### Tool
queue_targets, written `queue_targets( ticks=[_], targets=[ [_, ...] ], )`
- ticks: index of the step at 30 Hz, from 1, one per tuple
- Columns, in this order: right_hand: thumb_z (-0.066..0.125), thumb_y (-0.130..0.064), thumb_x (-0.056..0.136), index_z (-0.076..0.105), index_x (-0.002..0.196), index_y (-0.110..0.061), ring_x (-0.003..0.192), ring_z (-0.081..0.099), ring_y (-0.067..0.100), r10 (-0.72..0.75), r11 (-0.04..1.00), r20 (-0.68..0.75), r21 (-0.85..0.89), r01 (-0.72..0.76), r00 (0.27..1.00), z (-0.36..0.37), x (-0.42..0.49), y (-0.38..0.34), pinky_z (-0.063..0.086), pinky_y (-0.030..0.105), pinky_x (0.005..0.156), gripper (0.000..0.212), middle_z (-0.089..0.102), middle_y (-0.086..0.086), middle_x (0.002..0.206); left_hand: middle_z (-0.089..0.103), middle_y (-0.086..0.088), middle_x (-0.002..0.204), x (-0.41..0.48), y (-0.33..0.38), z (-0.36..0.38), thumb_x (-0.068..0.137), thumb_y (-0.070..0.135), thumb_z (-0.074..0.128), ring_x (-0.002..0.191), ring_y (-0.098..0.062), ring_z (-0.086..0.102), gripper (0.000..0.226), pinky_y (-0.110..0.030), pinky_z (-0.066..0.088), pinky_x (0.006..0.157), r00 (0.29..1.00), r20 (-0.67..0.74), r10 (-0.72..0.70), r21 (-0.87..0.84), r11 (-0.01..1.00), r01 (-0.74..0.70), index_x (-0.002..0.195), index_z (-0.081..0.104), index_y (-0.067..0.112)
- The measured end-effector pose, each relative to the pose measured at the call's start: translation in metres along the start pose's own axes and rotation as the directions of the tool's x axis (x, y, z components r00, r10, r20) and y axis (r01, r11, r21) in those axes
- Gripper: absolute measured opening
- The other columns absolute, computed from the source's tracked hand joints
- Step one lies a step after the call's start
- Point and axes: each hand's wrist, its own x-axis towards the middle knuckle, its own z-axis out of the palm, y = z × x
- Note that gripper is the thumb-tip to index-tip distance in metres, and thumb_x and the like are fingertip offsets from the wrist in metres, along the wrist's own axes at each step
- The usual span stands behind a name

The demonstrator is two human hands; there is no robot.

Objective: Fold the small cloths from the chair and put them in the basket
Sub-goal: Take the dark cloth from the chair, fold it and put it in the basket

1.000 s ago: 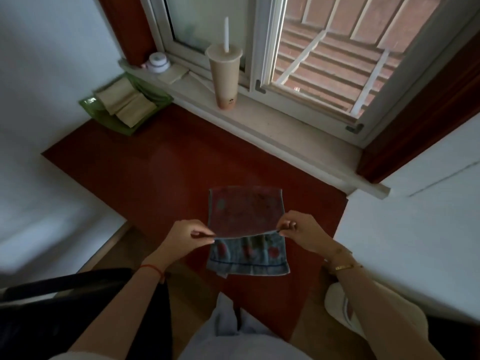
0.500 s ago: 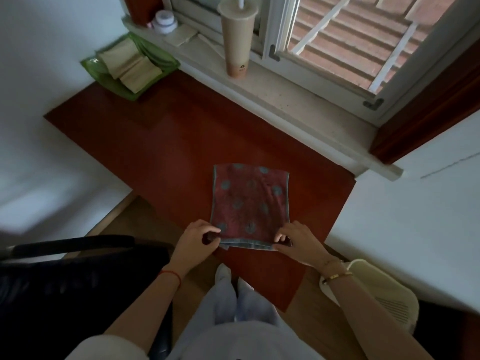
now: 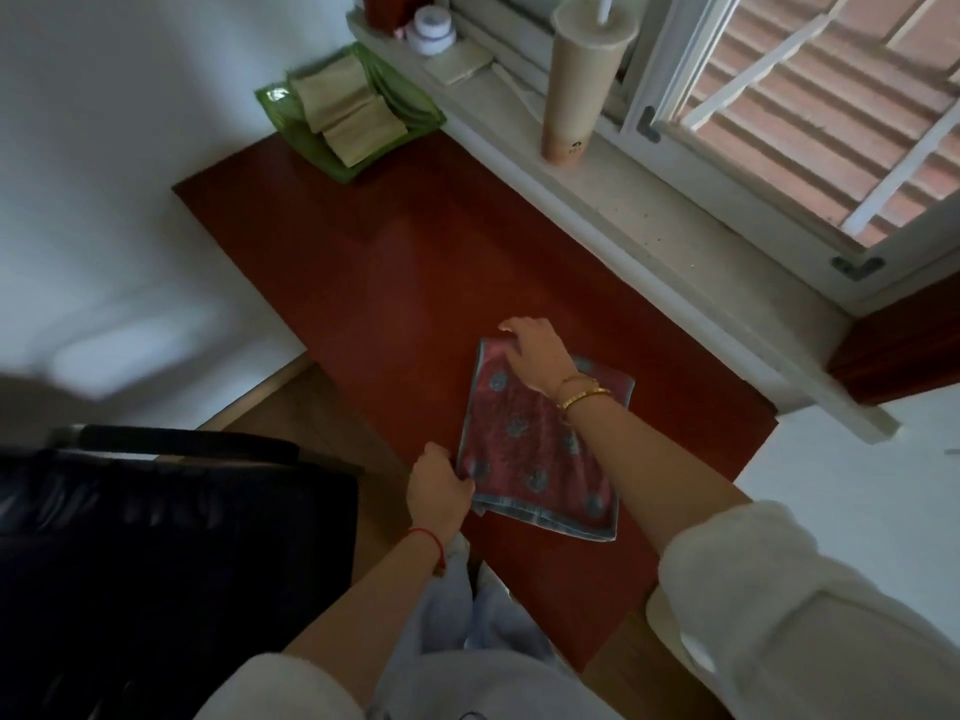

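I have a red cloth (image 3: 540, 449) with blue-grey dots and a blue-grey border lying flat on the red desk (image 3: 415, 262), at about 5 o'clock on its surface, close to the near edge. It looks already doubled over, since a second layer shows along the near hem.

My left hand (image 3: 439, 485) is at the cloth's 7 o'clock corner, fingers curled and pinching that corner. My right hand (image 3: 535, 350) reaches across to the 11 o'clock corner, fingers bent down onto the fabric; whether it pinches the corner or only presses it, I cannot tell.

I judge the cloth light, soft and limp, like thin towelling. It should sag from wherever it is lifted and slide little on the desk, so the corners and hemmed edges are the places to hold, with both corners of one side moved together to keep the fold square. It is not fragile.

The green basket (image 3: 291, 132) sits at 11 o'clock on the desk, well apart from the cloth, with pale folded cloths (image 3: 348, 111) already inside. A black chair (image 3: 171, 511) stands at 8 o'clock.

The tall cup (image 3: 579, 85) on the windowsill (image 3: 675, 220) carries a small dark mark near its base, too small to read. I see no other writing.
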Motion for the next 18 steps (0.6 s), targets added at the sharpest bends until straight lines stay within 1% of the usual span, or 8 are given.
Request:
queue_targets(
  ticks=[3,6,9,11,13,15,17,18],
  targets=[
    [0.047,-0.018,0.094,0.049,0.134,-0.012,0.124,0.044,0.032,0.047,0.997,0.067,-0.066,-0.043,0.997,0.011,0.016,-0.011,0.039,0.043,0.103,0.040,0.055,0.010,0.132,0.064,-0.003,0.084,0.007,0.003,-0.002,0.081,0.010,0.071,0.077,-0.015,0.058,0.014,-0.026,0.046,0.062,0.999,0.043,-0.005,0.012,1.000,0.005,0.092,0.064,0.010],
    [0.049,-0.022,0.095,0.053,0.128,-0.012,0.122,0.043,0.031,0.082,0.991,0.070,-0.115,-0.073,0.994,0.020,0.022,-0.015,0.038,0.044,0.100,0.035,0.053,0.011,0.128,0.056,0.005,0.076,0.009,0.003,-0.007,0.082,0.016,0.071,0.081,-0.013,0.055,0.011,-0.023,0.040,0.064,0.998,0.052,0.026,-0.015,1.000,-0.026,0.081,0.060,0.018],
    [0.053,-0.021,0.090,0.062,0.107,-0.016,0.115,0.048,0.031,0.090,0.996,0.096,-0.027,-0.088,0.991,0.014,0.025,-0.015,0.043,0.046,0.097,0.020,0.057,0.011,0.116,0.061,0.005,0.082,0.012,-0.003,-0.015,0.085,0.025,0.072,0.078,-0.012,0.059,0.010,-0.018,0.040,0.061,0.994,0.091,0.052,-0.057,0.997,-0.047,0.085,0.064,0.018],
    [0.054,-0.019,0.084,0.061,0.089,-0.024,0.102,0.054,0.029,0.082,0.989,0.064,0.114,-0.089,0.995,0.003,0.024,-0.012,0.047,0.046,0.091,0.010,0.061,0.011,0.104,0.063,0.006,0.086,0.015,-0.003,-0.023,0.085,0.027,0.072,0.083,-0.011,0.060,0.015,-0.017,0.044,0.067,0.991,0.114,0.067,-0.072,0.996,-0.059,0.093,0.069,0.016],
    [0.057,-0.013,0.081,0.063,0.085,-0.021,0.089,0.057,0.021,0.093,0.970,-0.008,0.228,-0.088,0.996,-0.016,0.016,-0.012,0.048,0.034,0.083,0.011,0.066,0.010,0.099,0.066,0.004,0.092,0.021,0.001,-0.036,0.084,0.025,0.073,0.089,-0.013,0.062,0.017,-0.023,0.049,0.076,0.989,0.114,0.092,-0.086,0.993,-0.082,0.097,0.070,0.015],
    [0.059,-0.003,0.082,0.065,0.092,-0.008,0.085,0.056,0.015,0.120,0.950,-0.082,0.300,-0.090,0.989,-0.040,0.003,-0.010,0.039,0.018,0.074,0.012,0.069,0.007,0.097,0.069,0.001,0.095,0.027,0.009,-0.053,0.083,0.024,0.074,0.092,-0.015,0.064,0.017,-0.028,0.052,0.083,0.984,0.107,0.140,-0.087,0.988,-0.131,0.097,0.070,0.016],
    [0.059,0.002,0.081,0.063,0.094,-0.005,0.083,0.056,0.015,0.128,0.942,-0.146,0.328,-0.074,0.981,-0.063,-0.011,-0.004,0.035,0.014,0.071,0.015,0.066,0.004,0.092,0.071,0.000,0.095,0.034,0.021,-0.072,0.081,0.025,0.074,0.090,-0.016,0.065,0.016,-0.032,0.053,0.083,0.973,0.089,0.211,-0.066,0.976,-0.205,0.095,0.070,0.018],
    [0.059,0.004,0.080,0.061,0.093,-0.007,0.082,0.056,0.017,0.115,0.943,-0.181,0.328,-0.051,0.977,-0.075,-0.021,-0.001,0.037,0.018,0.071,0.016,0.063,0.003,0.090,0.071,0.001,0.093,0.038,0.027,-0.082,0.081,0.026,0.074,0.087,-0.014,0.065,0.015,-0.031,0.053,0.080,0.964,0.082,0.253,-0.037,0.967,-0.251,0.094,0.070,0.019]
  ],
)
